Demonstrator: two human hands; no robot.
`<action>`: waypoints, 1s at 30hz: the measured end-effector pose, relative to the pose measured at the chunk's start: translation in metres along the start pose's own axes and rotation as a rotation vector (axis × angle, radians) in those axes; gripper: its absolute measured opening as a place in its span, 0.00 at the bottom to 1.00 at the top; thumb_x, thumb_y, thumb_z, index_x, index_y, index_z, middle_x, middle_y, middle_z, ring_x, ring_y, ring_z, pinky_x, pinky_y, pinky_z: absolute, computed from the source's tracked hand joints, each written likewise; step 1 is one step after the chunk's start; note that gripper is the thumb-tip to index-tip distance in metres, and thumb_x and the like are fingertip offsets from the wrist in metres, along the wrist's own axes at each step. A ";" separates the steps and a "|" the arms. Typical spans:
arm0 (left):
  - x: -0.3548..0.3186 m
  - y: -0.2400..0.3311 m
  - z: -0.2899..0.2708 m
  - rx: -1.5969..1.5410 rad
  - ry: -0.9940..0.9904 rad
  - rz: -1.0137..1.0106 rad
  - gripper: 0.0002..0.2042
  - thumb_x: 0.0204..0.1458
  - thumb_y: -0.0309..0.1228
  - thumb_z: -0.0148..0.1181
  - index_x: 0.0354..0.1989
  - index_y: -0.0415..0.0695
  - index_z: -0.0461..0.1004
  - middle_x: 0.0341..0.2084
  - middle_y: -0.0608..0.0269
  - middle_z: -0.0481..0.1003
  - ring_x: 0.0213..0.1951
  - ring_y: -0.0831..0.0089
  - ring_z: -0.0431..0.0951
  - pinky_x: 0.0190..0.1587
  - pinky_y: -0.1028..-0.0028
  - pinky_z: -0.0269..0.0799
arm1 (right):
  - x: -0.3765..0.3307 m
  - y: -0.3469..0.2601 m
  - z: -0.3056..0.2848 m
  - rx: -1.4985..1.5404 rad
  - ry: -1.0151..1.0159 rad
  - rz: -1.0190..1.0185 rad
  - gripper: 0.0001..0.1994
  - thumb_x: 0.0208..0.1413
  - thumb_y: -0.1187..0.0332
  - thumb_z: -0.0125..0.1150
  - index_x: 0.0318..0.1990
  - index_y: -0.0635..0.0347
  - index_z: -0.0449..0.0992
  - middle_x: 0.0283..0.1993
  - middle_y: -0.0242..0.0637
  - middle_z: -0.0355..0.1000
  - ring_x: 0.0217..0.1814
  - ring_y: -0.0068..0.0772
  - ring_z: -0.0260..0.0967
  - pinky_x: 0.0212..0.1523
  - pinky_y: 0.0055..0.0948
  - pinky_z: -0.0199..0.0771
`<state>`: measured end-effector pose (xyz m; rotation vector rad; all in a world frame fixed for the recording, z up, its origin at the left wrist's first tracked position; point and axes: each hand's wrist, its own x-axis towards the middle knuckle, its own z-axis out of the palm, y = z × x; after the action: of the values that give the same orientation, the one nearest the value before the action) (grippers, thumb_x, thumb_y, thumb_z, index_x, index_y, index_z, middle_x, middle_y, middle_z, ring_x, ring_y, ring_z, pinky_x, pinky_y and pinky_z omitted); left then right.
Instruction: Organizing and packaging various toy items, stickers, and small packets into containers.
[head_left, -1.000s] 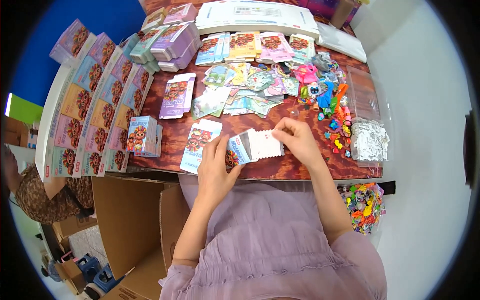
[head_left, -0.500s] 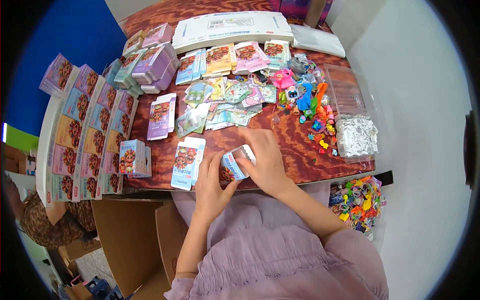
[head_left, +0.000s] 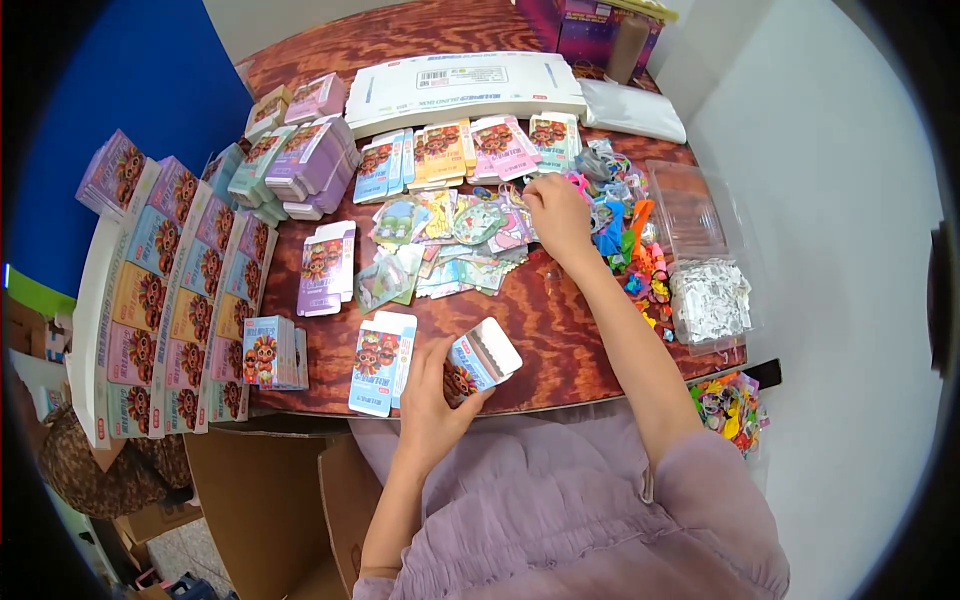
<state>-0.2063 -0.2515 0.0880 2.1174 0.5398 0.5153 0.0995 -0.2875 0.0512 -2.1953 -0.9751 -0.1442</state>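
My left hand is closed around a small blue printed carton at the table's near edge. The carton's end is open, with its white flap raised. Just left of that hand lies a flat stack of blue cartons. My right hand is farther away, its fingers curled down where a heap of colourful small toys meets a spread of pictured cards or packets. What those fingertips hold, if anything, is hidden.
Filled display trays of cartons line the left side. Stacked cartons, flat carton piles and a long white box stand farther back. A clear plastic container with silvery packets is at right; an open cardboard box sits below.
My right hand has left the blue carton and moved away to the far side, at the toy heap. My left hand still holds the carton, whose open end now shows.
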 end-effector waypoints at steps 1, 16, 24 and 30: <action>0.002 0.001 -0.001 0.001 0.002 0.003 0.35 0.37 0.25 0.74 0.57 0.37 0.66 0.51 0.50 0.69 0.52 0.54 0.72 0.53 0.65 0.70 | 0.007 0.006 0.008 -0.211 0.167 -0.108 0.07 0.52 0.69 0.62 0.35 0.62 0.78 0.35 0.43 0.74 0.37 0.46 0.74 0.38 0.40 0.73; -0.003 -0.007 -0.005 0.028 -0.037 -0.030 0.36 0.37 0.26 0.75 0.59 0.37 0.64 0.50 0.52 0.69 0.52 0.57 0.72 0.53 0.65 0.70 | -0.042 0.028 -0.074 1.152 -0.194 0.569 0.04 0.56 0.75 0.63 0.39 0.60 0.76 0.28 0.28 0.75 0.24 0.12 0.68 0.18 0.12 0.57; -0.008 -0.003 -0.002 0.018 -0.039 -0.030 0.35 0.38 0.26 0.74 0.58 0.38 0.65 0.48 0.53 0.69 0.49 0.60 0.73 0.48 0.68 0.72 | -0.064 0.027 -0.099 1.307 -0.170 0.507 0.05 0.57 0.76 0.62 0.41 0.59 0.77 0.34 0.30 0.76 0.24 0.14 0.68 0.19 0.13 0.57; -0.010 0.003 0.001 0.039 -0.068 -0.084 0.34 0.38 0.28 0.75 0.56 0.37 0.66 0.47 0.53 0.70 0.47 0.58 0.73 0.47 0.66 0.72 | -0.086 -0.015 -0.115 1.558 -0.328 0.494 0.06 0.57 0.77 0.61 0.42 0.60 0.77 0.37 0.34 0.78 0.27 0.17 0.71 0.20 0.14 0.63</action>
<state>-0.2135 -0.2590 0.0884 2.1311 0.6011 0.3870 0.0490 -0.4079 0.1126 -0.8940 -0.3418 0.9196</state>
